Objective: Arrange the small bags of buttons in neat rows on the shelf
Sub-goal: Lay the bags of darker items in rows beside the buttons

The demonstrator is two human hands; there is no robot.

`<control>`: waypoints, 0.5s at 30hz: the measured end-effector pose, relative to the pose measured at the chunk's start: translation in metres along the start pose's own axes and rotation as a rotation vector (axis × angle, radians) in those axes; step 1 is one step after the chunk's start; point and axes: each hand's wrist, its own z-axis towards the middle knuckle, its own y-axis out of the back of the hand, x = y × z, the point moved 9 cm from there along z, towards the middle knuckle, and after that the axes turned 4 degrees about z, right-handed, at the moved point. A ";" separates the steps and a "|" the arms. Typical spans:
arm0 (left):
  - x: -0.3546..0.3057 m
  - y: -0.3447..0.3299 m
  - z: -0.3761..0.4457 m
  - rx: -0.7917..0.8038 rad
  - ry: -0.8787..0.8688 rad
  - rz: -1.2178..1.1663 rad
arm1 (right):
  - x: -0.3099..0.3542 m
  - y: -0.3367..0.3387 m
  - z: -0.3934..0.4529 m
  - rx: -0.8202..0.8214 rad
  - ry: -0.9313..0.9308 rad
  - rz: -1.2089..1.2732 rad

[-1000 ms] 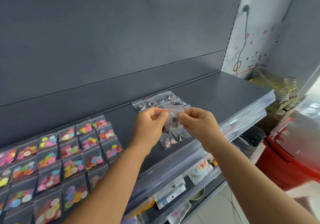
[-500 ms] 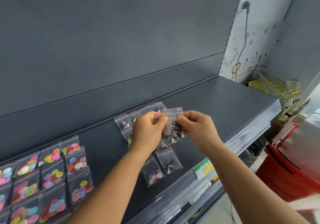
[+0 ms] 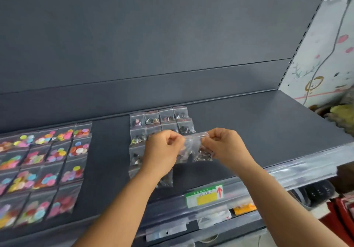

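While both forearms are reaching in from 6 o'clock, the left hand and right hand are pinching the top corners of a small clear zip bag of dark buttons, fingers curled, thumbs pressing against forefingers. Bag is hanging between the two fists, held above the dark grey shelf near frame centre. Left hand is curling knuckles-up, wrist slightly bent; right hand is mirroring it at 3 o'clock of the bag. Rows of dark-button bags are lying flat at 11 o'clock of the hands, partly hidden under the left hand. Colourful-button bags are sitting in rows at 9 o'clock, well apart. Green-yellow price label is showing on the shelf edge at 6 o'clock.
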 end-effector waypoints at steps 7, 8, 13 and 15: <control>0.006 -0.010 -0.021 -0.017 0.004 0.257 | -0.018 -0.016 -0.005 0.166 0.004 -0.202; 0.004 -0.011 -0.023 -0.023 -0.016 0.326 | -0.017 -0.017 -0.005 0.165 0.024 -0.262; -0.002 -0.006 -0.031 -0.079 -0.119 0.575 | -0.007 -0.018 -0.012 0.132 0.189 -0.458; -0.005 -0.006 -0.036 -0.044 -0.165 0.610 | 0.000 -0.018 -0.018 0.133 0.276 -0.480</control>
